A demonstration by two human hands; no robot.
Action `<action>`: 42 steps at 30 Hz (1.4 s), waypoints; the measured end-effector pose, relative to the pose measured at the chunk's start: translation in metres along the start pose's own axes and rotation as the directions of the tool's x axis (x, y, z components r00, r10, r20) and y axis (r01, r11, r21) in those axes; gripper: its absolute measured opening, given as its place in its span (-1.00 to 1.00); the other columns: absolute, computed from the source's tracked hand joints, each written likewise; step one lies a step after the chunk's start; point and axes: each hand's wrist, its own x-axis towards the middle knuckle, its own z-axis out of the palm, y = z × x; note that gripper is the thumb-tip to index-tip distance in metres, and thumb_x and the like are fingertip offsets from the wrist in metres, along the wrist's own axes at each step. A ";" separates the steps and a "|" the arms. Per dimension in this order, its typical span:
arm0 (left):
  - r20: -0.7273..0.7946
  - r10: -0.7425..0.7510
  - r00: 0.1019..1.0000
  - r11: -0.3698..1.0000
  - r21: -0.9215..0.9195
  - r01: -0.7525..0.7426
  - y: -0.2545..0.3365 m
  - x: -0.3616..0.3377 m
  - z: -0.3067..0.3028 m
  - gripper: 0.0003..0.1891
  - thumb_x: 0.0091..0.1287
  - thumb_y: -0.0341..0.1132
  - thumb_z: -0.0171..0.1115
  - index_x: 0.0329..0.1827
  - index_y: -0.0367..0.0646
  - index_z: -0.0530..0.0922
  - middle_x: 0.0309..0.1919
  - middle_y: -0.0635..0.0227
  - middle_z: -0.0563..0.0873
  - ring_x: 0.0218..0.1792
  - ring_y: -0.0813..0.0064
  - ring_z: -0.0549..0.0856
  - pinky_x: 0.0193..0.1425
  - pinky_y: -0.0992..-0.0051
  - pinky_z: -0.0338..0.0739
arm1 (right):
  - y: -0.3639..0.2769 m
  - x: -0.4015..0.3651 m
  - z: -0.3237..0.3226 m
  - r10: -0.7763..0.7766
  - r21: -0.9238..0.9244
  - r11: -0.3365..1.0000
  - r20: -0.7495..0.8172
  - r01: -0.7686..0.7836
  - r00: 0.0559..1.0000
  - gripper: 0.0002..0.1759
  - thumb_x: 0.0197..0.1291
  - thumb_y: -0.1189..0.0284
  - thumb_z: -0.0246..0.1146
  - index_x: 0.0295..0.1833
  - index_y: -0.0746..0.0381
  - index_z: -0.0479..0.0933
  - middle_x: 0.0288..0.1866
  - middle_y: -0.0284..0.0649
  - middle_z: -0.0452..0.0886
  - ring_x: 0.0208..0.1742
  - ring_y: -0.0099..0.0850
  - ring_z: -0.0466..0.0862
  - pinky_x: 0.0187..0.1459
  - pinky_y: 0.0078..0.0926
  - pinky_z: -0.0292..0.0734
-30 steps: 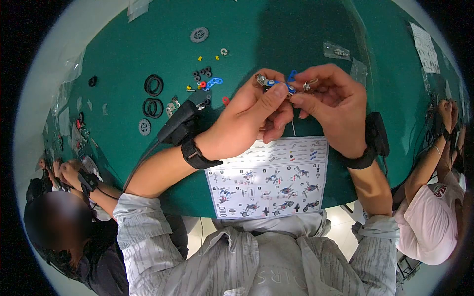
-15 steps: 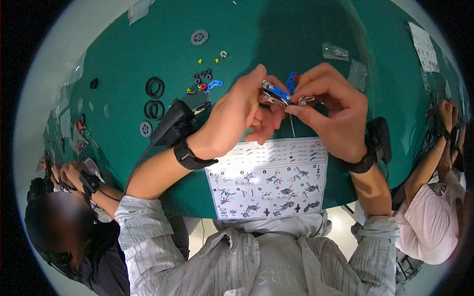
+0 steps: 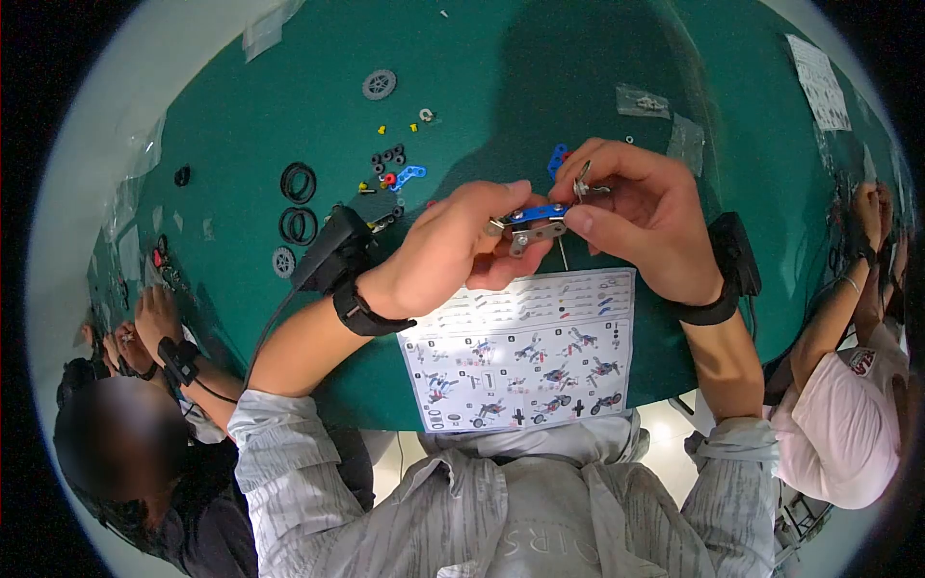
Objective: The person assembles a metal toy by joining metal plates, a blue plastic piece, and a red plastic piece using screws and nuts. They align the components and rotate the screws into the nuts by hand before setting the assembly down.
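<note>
Both my hands hold a small blue and grey brick assembly (image 3: 532, 222) above the green table (image 3: 540, 87). My left hand (image 3: 445, 252) pinches its left end between thumb and fingers. Its right end sits in the fingertips of my right hand (image 3: 638, 214), where a grey piece sticks up. A thin grey axle (image 3: 564, 254) lies on the table just below the assembly. A printed instruction sheet (image 3: 525, 349) lies at the near table edge under my wrists.
Loose parts lie at the upper left: black tyres (image 3: 298, 182), grey wheels (image 3: 379, 84), small black, yellow, red and blue pieces (image 3: 395, 171). Clear bags (image 3: 644, 100) sit at the upper right. Other people's hands work at the left (image 3: 154, 318) and right (image 3: 867, 217) edges.
Both hands have dropped lower and toward me with the assembly. The assembly has turned from tilted to nearly level, and my left hand's fingers have closed around its left end.
</note>
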 end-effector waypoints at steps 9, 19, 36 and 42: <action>-0.020 -0.006 1.000 1.000 0.005 0.006 0.007 -0.001 0.009 -0.48 0.57 0.06 -0.19 -0.25 -0.25 0.50 -0.68 0.56 0.28 -0.69 0.70 0.15 -0.58 0.57 -0.03 | 0.003 0.000 0.000 0.009 0.013 1.000 -0.042 -0.009 0.999 -0.75 0.29 0.49 0.41 0.02 0.35 0.62 -0.05 -0.22 0.74 -0.14 -0.62 0.67 -0.19 -0.70 0.60; -0.046 0.072 0.996 0.993 0.100 -0.067 0.009 0.000 0.014 -0.55 0.58 0.00 -0.20 -0.23 -0.22 0.45 -0.69 0.54 0.27 -0.70 0.71 0.14 -0.60 0.58 -0.04 | 0.006 0.002 0.000 0.031 -0.052 0.998 -0.086 -0.036 0.996 -0.69 0.29 0.44 0.43 0.09 0.32 0.62 -0.11 -0.27 0.75 -0.24 -0.66 0.65 -0.37 -0.72 0.52; -0.051 0.202 0.978 0.963 0.192 -0.189 0.014 0.008 0.008 -0.57 0.61 -0.05 -0.22 -0.16 -0.22 0.48 -0.47 0.34 0.59 -0.64 0.68 0.36 -0.55 0.64 0.15 | -0.131 -0.117 -0.045 -0.564 -0.634 0.657 -0.054 0.408 0.824 -0.65 0.42 0.31 0.23 0.17 0.31 0.57 0.04 -0.19 0.69 -0.12 -0.48 0.66 -0.11 -0.47 0.55; -0.191 0.287 0.939 0.942 0.233 -0.241 0.005 0.009 -0.001 -0.54 0.60 0.04 -0.21 -0.17 -0.19 0.46 -0.46 0.32 0.59 -0.60 0.63 0.44 -0.55 0.60 0.15 | -0.196 -0.188 -0.026 -0.856 -0.400 0.293 0.295 0.869 0.424 -0.64 0.41 0.33 0.22 0.18 0.34 0.57 0.10 -0.16 0.68 -0.02 -0.43 0.67 0.07 -0.39 0.56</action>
